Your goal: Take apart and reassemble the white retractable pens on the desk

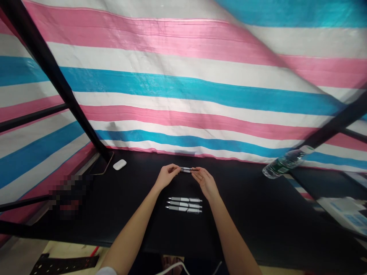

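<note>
Two pens (186, 171), white in the middle, lie close together crosswise between my hands over the far half of the table. My left hand (167, 176) pinches their left ends with thumb and fingertips. At the right ends, the fingers of my right hand (205, 182) close on them, hiding the tips. Whether the pens rest on the tabletop or are slightly lifted is hard to tell. Nearer to me, between my forearms, three grey-and-white pens (184, 205) lie side by side, their silvery points to the left.
The black table (243, 214) stands against a striped sheet (183, 84). A white rounded case (119, 164) and a phone (103, 164) are at the left. A clear bottle (286, 162) leans at the right. Black frame poles (61, 82) rise at both sides.
</note>
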The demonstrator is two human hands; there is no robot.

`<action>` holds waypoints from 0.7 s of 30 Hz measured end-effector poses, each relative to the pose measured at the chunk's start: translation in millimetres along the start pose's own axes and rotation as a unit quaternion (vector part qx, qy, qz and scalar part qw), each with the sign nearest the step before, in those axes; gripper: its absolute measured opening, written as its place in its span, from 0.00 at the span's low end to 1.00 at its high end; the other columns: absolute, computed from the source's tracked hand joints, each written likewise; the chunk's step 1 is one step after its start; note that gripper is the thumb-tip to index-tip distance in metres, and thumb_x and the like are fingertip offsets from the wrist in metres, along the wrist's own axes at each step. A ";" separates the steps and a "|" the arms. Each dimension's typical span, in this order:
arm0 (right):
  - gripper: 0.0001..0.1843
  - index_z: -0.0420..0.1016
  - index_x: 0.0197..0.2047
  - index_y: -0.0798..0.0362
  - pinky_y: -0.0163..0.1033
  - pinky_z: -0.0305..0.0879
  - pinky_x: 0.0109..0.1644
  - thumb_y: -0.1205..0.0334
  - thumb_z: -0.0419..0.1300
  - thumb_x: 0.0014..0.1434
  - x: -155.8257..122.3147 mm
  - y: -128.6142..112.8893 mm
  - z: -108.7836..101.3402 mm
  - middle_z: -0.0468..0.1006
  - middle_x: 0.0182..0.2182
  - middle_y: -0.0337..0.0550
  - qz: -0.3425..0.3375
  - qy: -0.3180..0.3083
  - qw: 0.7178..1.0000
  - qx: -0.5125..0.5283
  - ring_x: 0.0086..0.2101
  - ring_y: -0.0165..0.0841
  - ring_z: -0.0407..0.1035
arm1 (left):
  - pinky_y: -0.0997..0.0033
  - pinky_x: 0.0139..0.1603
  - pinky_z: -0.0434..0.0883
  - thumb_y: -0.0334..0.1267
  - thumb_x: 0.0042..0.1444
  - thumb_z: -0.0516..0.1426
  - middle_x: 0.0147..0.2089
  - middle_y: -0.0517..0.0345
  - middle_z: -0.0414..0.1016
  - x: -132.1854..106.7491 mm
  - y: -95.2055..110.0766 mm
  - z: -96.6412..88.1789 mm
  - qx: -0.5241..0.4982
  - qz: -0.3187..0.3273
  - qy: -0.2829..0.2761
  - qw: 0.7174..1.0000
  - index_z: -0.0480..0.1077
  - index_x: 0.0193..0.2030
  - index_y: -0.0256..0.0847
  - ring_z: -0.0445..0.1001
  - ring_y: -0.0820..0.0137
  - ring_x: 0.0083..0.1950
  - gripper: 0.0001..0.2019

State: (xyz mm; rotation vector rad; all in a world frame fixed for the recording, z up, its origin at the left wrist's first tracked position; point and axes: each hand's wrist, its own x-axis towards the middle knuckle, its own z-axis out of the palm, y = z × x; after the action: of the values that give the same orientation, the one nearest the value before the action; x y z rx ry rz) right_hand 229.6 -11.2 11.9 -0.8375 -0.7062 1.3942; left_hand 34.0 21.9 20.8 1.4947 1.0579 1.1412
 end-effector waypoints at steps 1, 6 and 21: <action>0.16 0.77 0.34 0.51 0.50 0.67 0.56 0.50 0.70 0.46 1.2 -0.1 -1.1 0.82 0.38 0.45 -0.002 0.010 1.000 0.009 0.43 0.40 0.76 | 0.73 0.31 0.66 0.48 0.49 0.62 0.26 0.58 0.73 0.4 0.0 -0.1 -0.015 -0.005 0.009 1.000 0.76 0.33 0.36 0.69 0.73 0.28 0.15; 0.15 0.76 0.32 0.51 0.48 0.67 0.56 0.52 0.70 0.44 7.1 -1.1 -8.1 0.82 0.36 0.45 -0.015 0.067 0.996 0.055 0.43 0.39 0.76 | 0.72 0.34 0.68 0.45 0.43 0.66 0.29 0.58 0.74 1.7 0.6 -0.6 -0.115 -0.047 0.049 0.991 0.75 0.33 0.36 0.70 0.74 0.29 0.15; 0.15 0.75 0.32 0.50 0.48 0.69 0.54 0.50 0.69 0.46 3.9 -1.8 -3.8 0.82 0.35 0.44 -0.031 0.062 0.997 0.031 0.41 0.39 0.77 | 0.74 0.30 0.68 0.49 0.43 0.66 0.27 0.56 0.73 1.4 1.4 0.3 -0.143 -0.073 0.069 0.985 0.76 0.32 0.34 0.68 0.75 0.27 0.18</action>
State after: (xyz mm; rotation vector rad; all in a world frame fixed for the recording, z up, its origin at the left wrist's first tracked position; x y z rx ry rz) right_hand 234.1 -7.6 11.1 -0.8372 -0.5861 1.2905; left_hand 34.7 23.0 22.4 1.1091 1.0300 1.2471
